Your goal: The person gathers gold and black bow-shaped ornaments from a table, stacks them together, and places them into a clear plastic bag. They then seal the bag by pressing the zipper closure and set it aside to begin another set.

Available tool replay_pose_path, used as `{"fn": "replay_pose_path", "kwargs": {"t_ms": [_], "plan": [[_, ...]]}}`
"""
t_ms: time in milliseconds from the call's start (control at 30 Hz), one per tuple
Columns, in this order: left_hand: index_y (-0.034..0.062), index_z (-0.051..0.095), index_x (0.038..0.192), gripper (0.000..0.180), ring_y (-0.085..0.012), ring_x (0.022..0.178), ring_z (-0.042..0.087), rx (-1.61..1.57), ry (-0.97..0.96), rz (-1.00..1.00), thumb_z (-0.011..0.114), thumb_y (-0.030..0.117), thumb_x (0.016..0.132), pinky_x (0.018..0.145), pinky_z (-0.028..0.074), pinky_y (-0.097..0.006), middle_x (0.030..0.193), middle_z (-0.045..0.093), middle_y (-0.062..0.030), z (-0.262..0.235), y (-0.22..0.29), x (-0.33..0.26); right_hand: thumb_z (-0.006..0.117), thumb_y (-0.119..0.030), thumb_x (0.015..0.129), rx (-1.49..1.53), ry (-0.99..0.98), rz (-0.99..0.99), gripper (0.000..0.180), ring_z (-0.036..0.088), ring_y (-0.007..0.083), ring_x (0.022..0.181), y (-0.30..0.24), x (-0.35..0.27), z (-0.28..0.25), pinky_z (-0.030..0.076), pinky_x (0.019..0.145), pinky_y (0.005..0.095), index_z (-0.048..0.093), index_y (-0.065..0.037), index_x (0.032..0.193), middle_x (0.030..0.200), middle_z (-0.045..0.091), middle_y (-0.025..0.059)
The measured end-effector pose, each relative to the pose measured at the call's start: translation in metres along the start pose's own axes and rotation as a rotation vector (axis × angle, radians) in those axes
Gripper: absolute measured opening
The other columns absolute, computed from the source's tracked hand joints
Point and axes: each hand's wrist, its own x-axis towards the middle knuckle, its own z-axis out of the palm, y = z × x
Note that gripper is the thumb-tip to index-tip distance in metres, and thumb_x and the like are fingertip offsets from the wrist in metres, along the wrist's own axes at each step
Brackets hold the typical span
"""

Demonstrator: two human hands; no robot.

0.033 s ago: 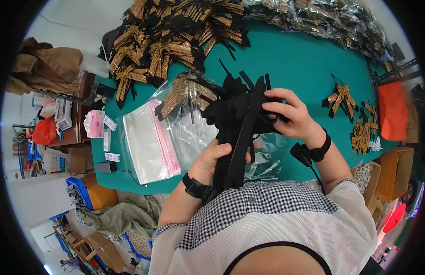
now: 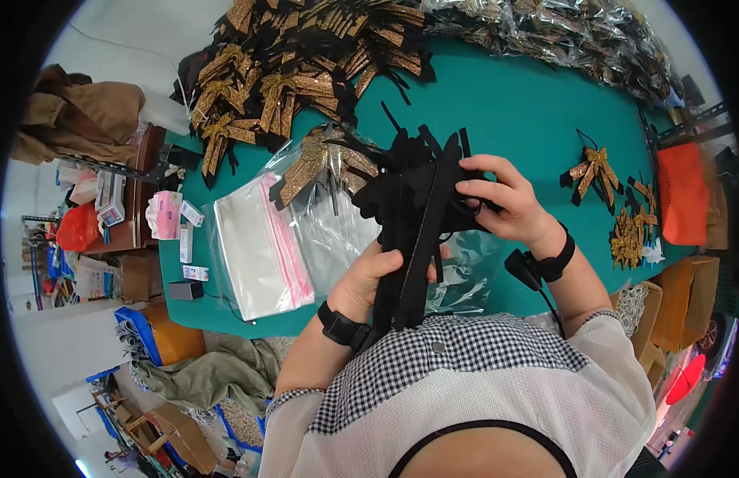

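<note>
My left hand point(image 2: 371, 275) is closed around the lower part of a bundle of black fabric bows point(image 2: 417, 231), its thumb lying on top. At the upper right of the bundle, my right hand point(image 2: 505, 199) is closed on a black strip with bent fingers. The undersides face up, so I cannot tell how many pieces there are. Just left of the bundle, a gold sequined bow point(image 2: 305, 171) lies on clear plastic. Beside it is a stack of clear plastic bags point(image 2: 254, 247) with pink edges.
A heap of black and gold bows point(image 2: 297, 80) covers the far left of the green table point(image 2: 497, 119). Bagged bows point(image 2: 560, 48) are piled at the far right. A few loose bows point(image 2: 596, 171) lie near the right edge, by an orange-red bag point(image 2: 682, 191). Small boxes point(image 2: 186, 243) stand at left.
The black bows at the upper left of the bundle have shifted slightly. Both hands keep nearly the same place and grip.
</note>
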Motion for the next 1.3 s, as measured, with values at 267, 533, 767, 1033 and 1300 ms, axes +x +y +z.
{"fn": "replay_pose_path", "kwargs": {"t_ms": [267,533,767,1033,1300], "plan": [[0.0000,0.051,0.111,0.049,-0.0168,0.079,0.060,0.245,0.146,0.114,0.070,0.015,0.069,0.068,0.052,-0.028,0.097,0.059,-0.0107,0.008,-0.001,0.004,0.058,0.007,0.055,-0.469,0.058,-0.103,0.049,0.052,0.0298,0.092,-0.027,0.015,-0.001,0.043,0.083,0.0369,0.063,-0.012,0.100,0.117,0.049,0.0127],[0.0015,0.047,0.116,0.038,-0.0150,0.084,0.060,0.278,0.315,0.053,0.060,0.013,0.082,0.068,0.052,-0.028,0.102,0.057,-0.0085,-0.033,-0.027,0.046,0.065,-0.027,0.081,0.682,0.348,1.050,0.046,0.049,0.0097,0.085,-0.017,-0.041,0.090,0.042,0.074,0.0226,0.050,0.006,0.109,0.093,0.053,0.0048],[-0.0007,0.046,0.118,0.045,-0.0176,0.088,0.060,0.225,0.289,-0.049,0.055,0.031,0.087,0.074,0.052,-0.031,0.103,0.058,-0.0099,-0.033,-0.039,0.046,0.064,-0.023,0.081,0.914,0.358,1.154,0.032,0.051,0.0082,0.082,-0.015,-0.050,0.079,0.042,0.071,0.0231,0.051,-0.001,0.101,0.085,0.052,0.0008],[-0.0047,0.045,0.118,0.040,-0.0230,0.094,0.060,0.171,0.282,-0.104,0.050,0.020,0.087,0.083,0.050,-0.035,0.107,0.058,-0.0154,-0.027,-0.032,0.044,0.066,-0.020,0.079,0.997,0.437,1.148,0.032,0.052,0.0093,0.079,-0.010,-0.060,0.077,0.044,0.069,0.0238,0.050,-0.002,0.100,0.085,0.052,0.0007],[-0.0033,0.046,0.117,0.040,-0.0205,0.095,0.058,0.190,0.287,-0.120,0.054,0.018,0.085,0.082,0.049,-0.033,0.107,0.057,-0.0129,-0.030,-0.029,0.043,0.057,-0.007,0.078,1.061,0.486,1.156,0.030,0.055,0.0116,0.081,-0.006,-0.059,0.067,0.046,0.071,0.0265,0.047,0.001,0.105,0.091,0.056,0.0047]]}}
